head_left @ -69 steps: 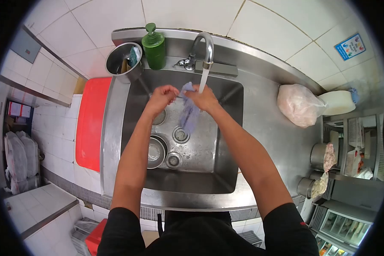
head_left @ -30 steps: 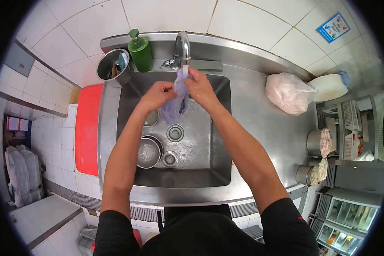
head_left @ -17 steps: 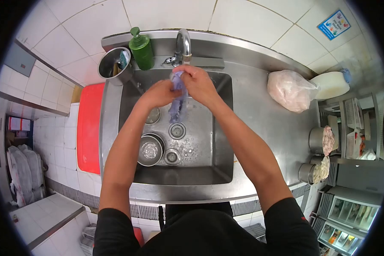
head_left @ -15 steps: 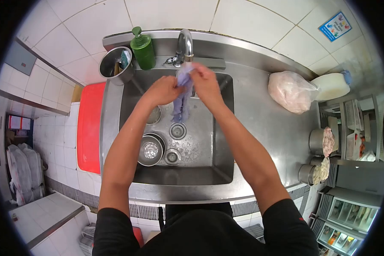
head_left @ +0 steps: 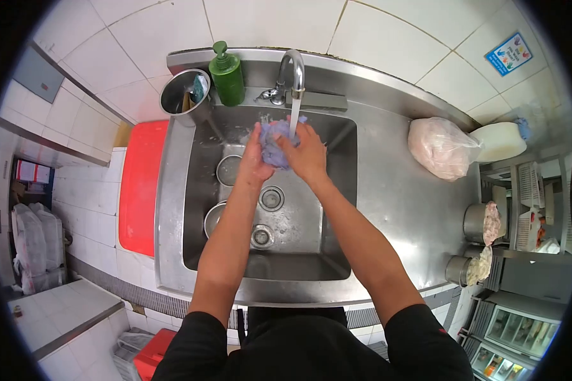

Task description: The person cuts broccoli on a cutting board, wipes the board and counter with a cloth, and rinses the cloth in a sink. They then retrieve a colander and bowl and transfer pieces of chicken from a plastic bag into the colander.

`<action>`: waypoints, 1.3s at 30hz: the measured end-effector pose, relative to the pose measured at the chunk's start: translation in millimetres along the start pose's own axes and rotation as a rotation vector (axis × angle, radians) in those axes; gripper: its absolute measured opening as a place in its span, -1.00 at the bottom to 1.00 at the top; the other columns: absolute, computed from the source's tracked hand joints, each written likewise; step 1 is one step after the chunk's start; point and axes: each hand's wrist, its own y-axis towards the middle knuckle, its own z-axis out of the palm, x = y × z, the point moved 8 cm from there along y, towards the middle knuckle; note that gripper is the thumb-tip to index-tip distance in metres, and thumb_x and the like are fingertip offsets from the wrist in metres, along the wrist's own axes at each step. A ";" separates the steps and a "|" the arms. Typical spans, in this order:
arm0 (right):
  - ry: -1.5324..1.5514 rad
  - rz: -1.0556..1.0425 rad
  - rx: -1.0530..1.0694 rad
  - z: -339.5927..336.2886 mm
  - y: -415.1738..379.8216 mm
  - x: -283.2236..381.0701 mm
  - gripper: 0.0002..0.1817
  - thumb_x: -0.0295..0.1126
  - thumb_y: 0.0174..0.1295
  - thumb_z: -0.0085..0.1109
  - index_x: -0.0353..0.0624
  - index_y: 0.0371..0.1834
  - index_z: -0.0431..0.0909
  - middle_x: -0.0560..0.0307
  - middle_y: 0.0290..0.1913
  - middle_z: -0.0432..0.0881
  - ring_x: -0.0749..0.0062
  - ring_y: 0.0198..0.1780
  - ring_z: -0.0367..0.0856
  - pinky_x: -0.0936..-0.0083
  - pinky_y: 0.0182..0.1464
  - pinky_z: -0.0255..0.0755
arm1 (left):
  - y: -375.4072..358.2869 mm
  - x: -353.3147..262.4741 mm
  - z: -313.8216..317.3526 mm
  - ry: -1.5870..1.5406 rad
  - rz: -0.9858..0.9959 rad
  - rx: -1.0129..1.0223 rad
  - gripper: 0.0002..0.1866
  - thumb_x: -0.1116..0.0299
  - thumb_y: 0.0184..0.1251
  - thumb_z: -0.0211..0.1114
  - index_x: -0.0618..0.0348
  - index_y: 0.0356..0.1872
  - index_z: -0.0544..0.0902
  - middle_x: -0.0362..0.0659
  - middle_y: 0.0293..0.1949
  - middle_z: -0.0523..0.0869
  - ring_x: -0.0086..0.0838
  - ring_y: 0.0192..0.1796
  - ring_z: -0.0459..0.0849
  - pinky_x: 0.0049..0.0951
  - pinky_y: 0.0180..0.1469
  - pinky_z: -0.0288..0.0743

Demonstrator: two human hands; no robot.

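Note:
A wet, bunched purple cloth (head_left: pixel 275 145) is pressed between my two hands over the steel sink (head_left: pixel 299 263). Water runs from the curved faucet (head_left: pixel 297 73) onto it. My left hand (head_left: pixel 254 159) cups the cloth from the left, its palm partly turned up. From the right, my right hand (head_left: pixel 309 155) grips the cloth, thumb lying across its top. Below my left hand, a round metal dish (head_left: pixel 229 171) lies in the sink. A metal bowl (head_left: pixel 213 219) sits nearer me, partly hidden by my left forearm.
Left of the faucet stand a green pump bottle (head_left: pixel 227 79) and a steel pot (head_left: pixel 183 101) with cleaning items. A red board or lid (head_left: pixel 143 190) lies beside the sink. On the right counter rest a filled plastic bag (head_left: pixel 440 149) and a white container (head_left: pixel 502 141).
The hanging cloth is now bunched up between both hands. My hands have come lower, with the cloth under the stream, and my left forearm now covers part of the bowl.

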 end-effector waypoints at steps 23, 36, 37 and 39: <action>0.658 0.077 -0.111 17.8 50.5 14.7 -0.84 -0.40 0.17 0.23 -0.23 -0.24 0.66 0.07 -0.41 0.69 0.39 -0.31 0.66 0.37 -0.23 0.50 | -5.2 -30.9 22.2 0.487 0.425 -0.361 -0.73 0.20 0.35 0.27 0.22 -0.16 0.64 -0.06 -0.23 0.73 -0.29 -0.24 0.74 -0.27 -0.28 0.58; 0.472 0.151 0.779 16.9 17.6 53.3 -0.72 -0.24 0.27 0.17 -0.24 -0.23 0.71 0.09 -0.23 0.75 0.44 -0.19 0.71 0.47 -0.21 0.54 | 54.0 -25.5 -30.5 1.907 0.665 -0.059 -0.58 0.19 0.38 0.08 0.29 0.10 0.53 0.17 -0.04 0.66 0.03 -0.01 0.69 -0.08 -0.02 0.61; 0.471 0.146 0.779 16.8 19.1 48.8 -0.72 -0.24 0.27 0.17 -0.24 -0.23 0.71 0.09 -0.23 0.75 0.44 -0.19 0.71 0.47 -0.21 0.54 | 54.8 -21.0 -19.7 1.656 0.625 0.074 -0.57 0.17 0.40 0.06 0.25 0.14 0.50 0.17 0.04 0.61 0.03 0.03 0.67 -0.10 0.01 0.61; 0.635 0.213 0.752 14.0 20.6 41.0 -0.76 -0.32 0.30 0.14 -0.27 -0.16 0.69 0.08 -0.19 0.74 0.47 -0.19 0.71 0.51 -0.22 0.55 | 56.5 -9.7 0.9 1.137 0.531 0.309 -0.53 0.13 0.44 0.01 0.19 0.24 0.44 0.16 0.21 0.53 0.02 0.12 0.62 -0.13 0.07 0.59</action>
